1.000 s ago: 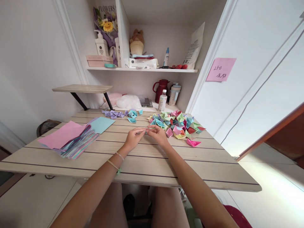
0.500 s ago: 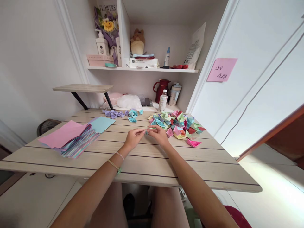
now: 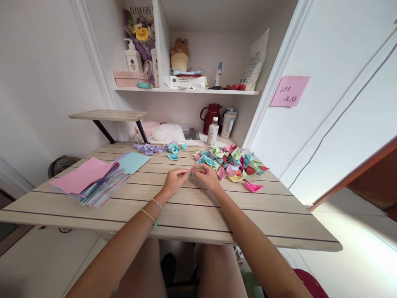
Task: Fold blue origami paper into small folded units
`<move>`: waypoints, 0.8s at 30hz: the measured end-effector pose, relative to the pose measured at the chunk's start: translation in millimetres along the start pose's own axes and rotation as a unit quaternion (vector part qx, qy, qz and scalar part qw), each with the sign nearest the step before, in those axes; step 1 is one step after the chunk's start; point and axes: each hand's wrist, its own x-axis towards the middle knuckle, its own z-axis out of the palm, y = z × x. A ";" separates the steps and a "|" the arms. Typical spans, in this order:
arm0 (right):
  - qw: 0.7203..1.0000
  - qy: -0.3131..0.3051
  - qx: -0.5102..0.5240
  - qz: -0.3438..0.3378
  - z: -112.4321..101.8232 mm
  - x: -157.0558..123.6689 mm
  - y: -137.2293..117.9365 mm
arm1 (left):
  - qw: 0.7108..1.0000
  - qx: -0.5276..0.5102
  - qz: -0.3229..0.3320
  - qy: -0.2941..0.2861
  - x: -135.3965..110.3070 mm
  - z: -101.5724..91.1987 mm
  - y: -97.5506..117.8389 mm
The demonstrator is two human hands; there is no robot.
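Head view: teal paper pinched by both hands; tip nearward; long axis hidden

Small teal folded paper: mostly hidden between bare left hand and bare right hand; too small to make out a shape.
Multicoloured heap of folded paper shapes: overlaps, hiding lower pieces.
Clear white-capped plastic bottle: carries print too small to read.
Black "FLOWERS" lettering: runs behind white upright partition.
Curved dark red object: cut off by the bottom edge.
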 end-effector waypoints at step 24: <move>0.971 -0.061 -0.197 -0.123 -3.4 -2.4 -4.3 | 0.989 -0.118 -0.091 0.008 0.8 0.3 3.1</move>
